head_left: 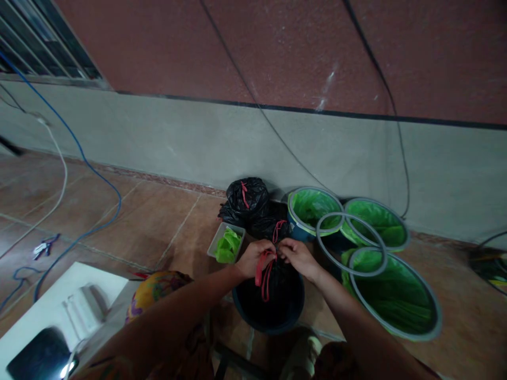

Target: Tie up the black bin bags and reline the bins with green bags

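A black garbage bag (pixel 277 282) with red drawstrings (pixel 266 272) stands in a dark round bin (pixel 269 322) in front of me. Both hands meet over the bag's gathered top. My left hand (pixel 255 257) is closed on the red drawstring, and loops of it hang below the fingers. My right hand (pixel 298 256) pinches at the neck of the bag close beside it; its fingertips partly hide what they grip. Behind the bin, a tied black bag (pixel 247 203) with a red string rests against the wall, with more black plastic next to it.
Bins with green liners (pixel 315 208) stand to the right, and a loose grey ring (pixel 330 253) lies across them. Left of the bin is a small tray (pixel 212 247) of green bags (pixel 228 245). A white table (pixel 47 295) is at lower left; a blue cable (pixel 95 171) crosses the floor.
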A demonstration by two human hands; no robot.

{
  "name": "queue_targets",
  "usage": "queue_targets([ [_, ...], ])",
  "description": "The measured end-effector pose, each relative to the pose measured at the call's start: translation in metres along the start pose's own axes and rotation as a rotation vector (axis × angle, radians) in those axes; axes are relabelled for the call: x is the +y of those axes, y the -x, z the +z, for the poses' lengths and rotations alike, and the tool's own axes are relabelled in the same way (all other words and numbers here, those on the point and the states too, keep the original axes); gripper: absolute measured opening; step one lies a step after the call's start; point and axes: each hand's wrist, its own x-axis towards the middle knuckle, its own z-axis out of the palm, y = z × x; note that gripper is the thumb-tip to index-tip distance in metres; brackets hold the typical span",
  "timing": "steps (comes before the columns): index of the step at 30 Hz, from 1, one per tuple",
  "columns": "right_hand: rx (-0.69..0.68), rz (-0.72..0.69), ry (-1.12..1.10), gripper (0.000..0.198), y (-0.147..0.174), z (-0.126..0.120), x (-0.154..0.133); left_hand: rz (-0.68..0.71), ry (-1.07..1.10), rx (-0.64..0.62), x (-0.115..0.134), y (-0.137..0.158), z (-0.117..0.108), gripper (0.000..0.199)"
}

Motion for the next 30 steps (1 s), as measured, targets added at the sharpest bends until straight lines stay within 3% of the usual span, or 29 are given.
queue_targets([
  [6,-0.253,0.022,-0.059,0.030,0.006,-0.007,-0.001,0.072,-0.039,0.006,-0.001,0.001,-0.003,0.018],
  [13,-0.239,-0.002,-0.031,0.026,0.008,-0.007,0.002,0.055,0.005,-0.010,-0.003,0.001,-0.003,0.015],
  [15,-0.210,-0.071,0.131,0.019,0.008,-0.007,-0.002,0.044,0.032,-0.015,-0.001,0.000,-0.004,0.018],
  [21,-0.102,-0.416,0.933,0.011,0.015,-0.010,-0.020,0.050,0.073,-0.062,0.007,-0.003,-0.006,0.017],
  [26,-0.105,-0.471,1.163,0.011,0.021,-0.011,-0.028,0.038,0.095,-0.069,0.005,-0.005,-0.004,0.018],
  [30,-0.067,-0.453,1.175,0.012,0.021,-0.014,-0.027,0.036,0.099,-0.078,0.004,-0.007,-0.002,0.020],
])
